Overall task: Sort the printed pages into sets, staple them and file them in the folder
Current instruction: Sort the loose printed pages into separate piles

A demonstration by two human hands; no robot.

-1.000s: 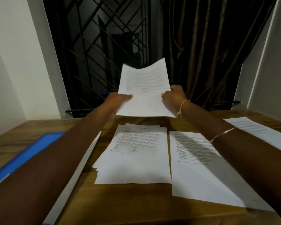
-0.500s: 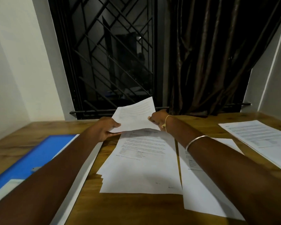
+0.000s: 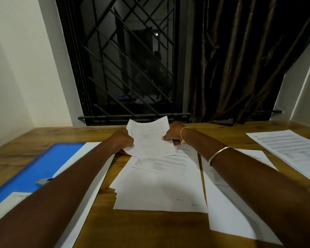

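A printed page (image 3: 150, 138) is held by both my hands just above the far end of the middle stack of pages (image 3: 159, 187). My left hand (image 3: 123, 139) grips its left edge and my right hand (image 3: 173, 134) grips its right edge. The page tilts up toward the window. A second pile of pages (image 3: 227, 212) lies right of the stack, partly under my right forearm. A third printed set (image 3: 290, 149) lies at the far right. The open blue folder (image 3: 43, 169) lies at the left, partly under my left forearm.
A small grey object (image 3: 42, 180) rests on the folder. A white sheet (image 3: 5, 203) lies on the folder's near part. The wooden table (image 3: 150, 231) ends at a barred window and a dark curtain (image 3: 240, 59). White walls stand on both sides.
Both hands have lowered the held page from up in front of the window down to just above the far end of the middle stack.
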